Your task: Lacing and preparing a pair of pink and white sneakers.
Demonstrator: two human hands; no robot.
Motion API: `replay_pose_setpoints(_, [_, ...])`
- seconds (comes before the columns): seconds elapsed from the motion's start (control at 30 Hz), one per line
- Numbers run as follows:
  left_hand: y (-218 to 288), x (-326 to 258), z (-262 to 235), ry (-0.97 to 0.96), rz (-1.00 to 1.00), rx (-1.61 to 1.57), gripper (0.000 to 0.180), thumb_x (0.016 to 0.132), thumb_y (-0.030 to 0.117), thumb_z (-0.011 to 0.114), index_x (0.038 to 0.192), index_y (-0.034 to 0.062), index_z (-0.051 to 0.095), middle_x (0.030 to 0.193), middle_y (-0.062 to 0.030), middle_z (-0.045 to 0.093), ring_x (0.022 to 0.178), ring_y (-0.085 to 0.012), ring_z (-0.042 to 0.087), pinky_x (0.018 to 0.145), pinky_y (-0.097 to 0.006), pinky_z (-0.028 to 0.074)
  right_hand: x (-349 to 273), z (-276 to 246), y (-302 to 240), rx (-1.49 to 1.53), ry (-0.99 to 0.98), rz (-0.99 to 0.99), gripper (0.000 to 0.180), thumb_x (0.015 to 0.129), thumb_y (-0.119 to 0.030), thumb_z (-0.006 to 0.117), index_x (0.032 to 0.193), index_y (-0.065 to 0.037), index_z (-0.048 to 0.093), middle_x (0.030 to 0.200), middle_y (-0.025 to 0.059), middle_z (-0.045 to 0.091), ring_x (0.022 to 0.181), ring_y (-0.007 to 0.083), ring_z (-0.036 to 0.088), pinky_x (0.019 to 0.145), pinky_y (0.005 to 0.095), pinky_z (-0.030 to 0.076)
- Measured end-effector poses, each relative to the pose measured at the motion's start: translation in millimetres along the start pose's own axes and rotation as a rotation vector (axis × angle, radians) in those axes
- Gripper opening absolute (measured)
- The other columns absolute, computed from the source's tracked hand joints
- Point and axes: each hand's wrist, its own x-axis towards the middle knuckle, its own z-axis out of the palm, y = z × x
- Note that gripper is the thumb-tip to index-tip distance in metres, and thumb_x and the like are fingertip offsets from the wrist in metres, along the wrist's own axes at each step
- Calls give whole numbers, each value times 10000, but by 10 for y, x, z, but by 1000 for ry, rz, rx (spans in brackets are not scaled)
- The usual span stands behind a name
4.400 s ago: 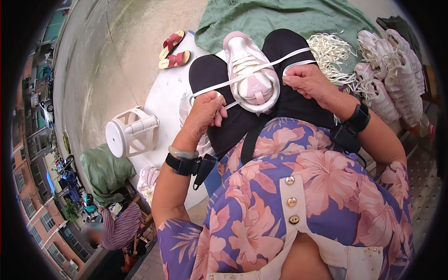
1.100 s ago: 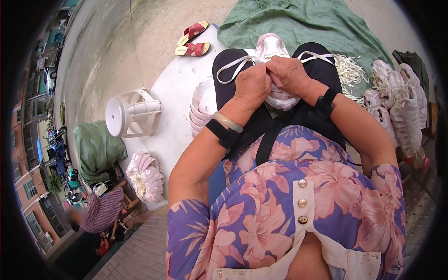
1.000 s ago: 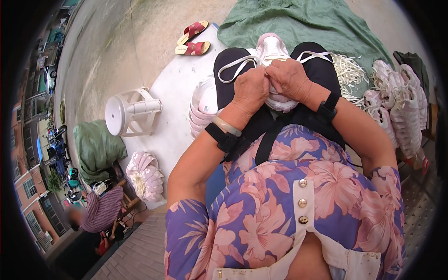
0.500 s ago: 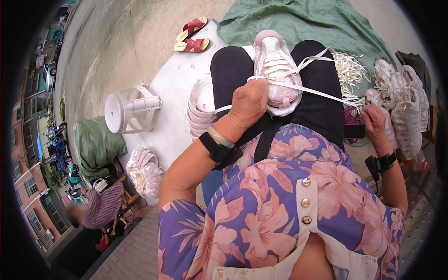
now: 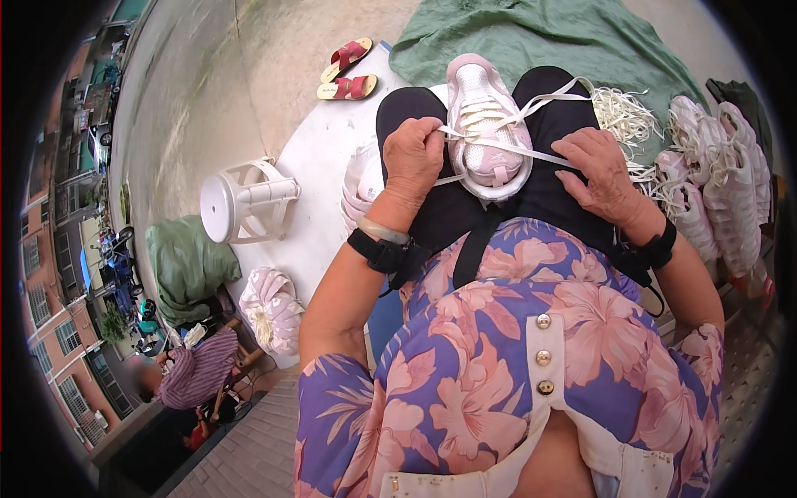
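Observation:
A white and pink lace-up sneaker (image 5: 477, 86) rests on my lap between my thighs, its toe pointing away from me. White shoelace (image 5: 528, 152) crosses its upper, and one loop runs over my right thigh. My left hand (image 5: 413, 162) is closed in a pinch on the shoelace at the sneaker's left side. To the right of the sneaker, my right hand (image 5: 599, 173) has its thumb and fingers apart. A length of lace passes at its fingertips, and I see no grip on it.
Loose white laces (image 5: 624, 120) lie in a heap on the right, near several pink-white sneakers (image 5: 730, 195). Left of me are a white stool (image 5: 249, 201), a sneaker bundle (image 5: 272, 311) and red sandals (image 5: 349, 86). Green cloth (image 5: 540, 41) lies ahead. A seated person (image 5: 198, 369) is at far left.
My right hand has come in from the far right to beside the sneaker. My left hand has moved left off the sneaker's opening, pinching lace.

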Motion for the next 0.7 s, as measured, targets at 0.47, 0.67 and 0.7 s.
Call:
replay_pose_setpoints(0.47, [51, 168, -94, -449, -396, -677, 118, 712, 95, 635, 814, 41, 611, 820, 3, 523, 632, -57, 497, 569, -201, 394, -160, -233, 161, -238, 37, -7, 127, 687, -62, 619, 802, -84, 570, 646, 22, 518, 639, 210, 501, 646, 336, 358])
replay_pose_setpoints(0.67, [87, 109, 24, -323, -328, -506, 167, 620, 57, 623, 782, 39, 588, 821, -45, 510, 568, -118, 500, 563, -243, 437, -414, -351, 256, -143, 28, 12, 145, 681, -9, 600, 819, -51, 583, 721, 54, 574, 695, 229, 531, 691, 344, 389])
replay_pose_setpoints(0.7, [120, 93, 15, -325, -325, -506, 167, 620, 57, 623, 782, 39, 588, 821, -45, 510, 568, -118, 500, 563, -243, 437, -352, -330, 193, -62, -9, 15, 179, 673, -36, 609, 850, -38, 582, 791, 77, 586, 745, 252, 547, 721, 354, 401])
